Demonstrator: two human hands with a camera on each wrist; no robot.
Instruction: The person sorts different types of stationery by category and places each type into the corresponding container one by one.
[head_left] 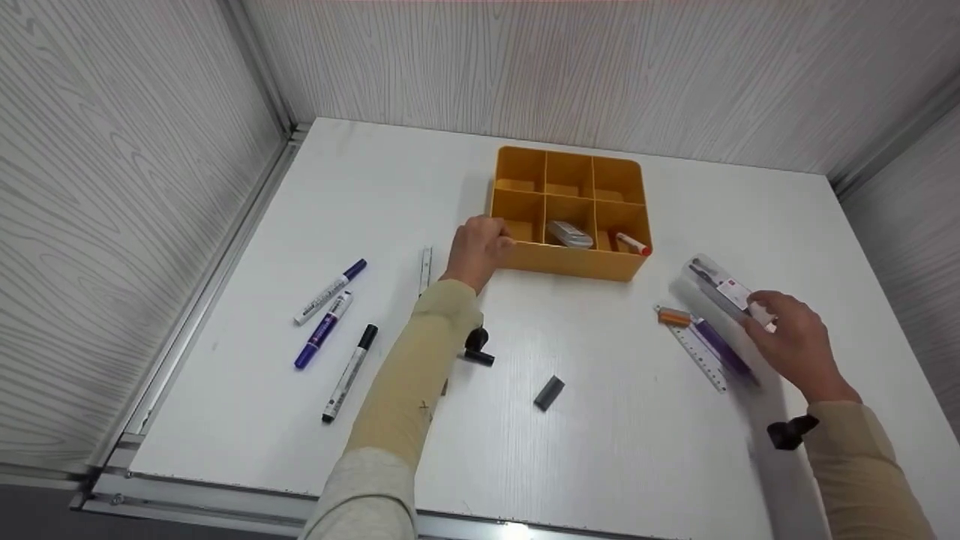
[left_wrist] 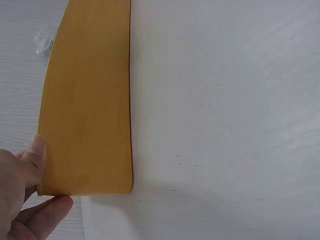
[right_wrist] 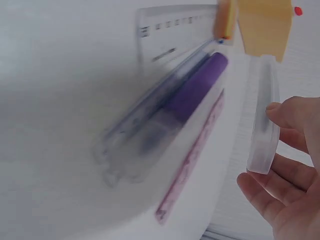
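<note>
The left-wrist view shows the left hand (head_left: 478, 247) pinching a corner of the orange, six-compartment plastic box (head_left: 566, 262), thumb against its wall, while the right-wrist view reveals a slim pink strip (right_wrist: 190, 155) beside a purple tube (right_wrist: 196, 90); right of the box, the right hand (head_left: 793, 337) pinches a clear, oblong plastic case (head_left: 720, 289) between thumb and fingers. The beige left sleeve (head_left: 397, 375) covers part of a narrow pale strip (head_left: 426, 266), and blur obscures the tube's lower end. White tabletop (head_left: 637, 450) extends from the box to its front edge, a dark-grey rectangular block (head_left: 549, 393) lying between.
</note>
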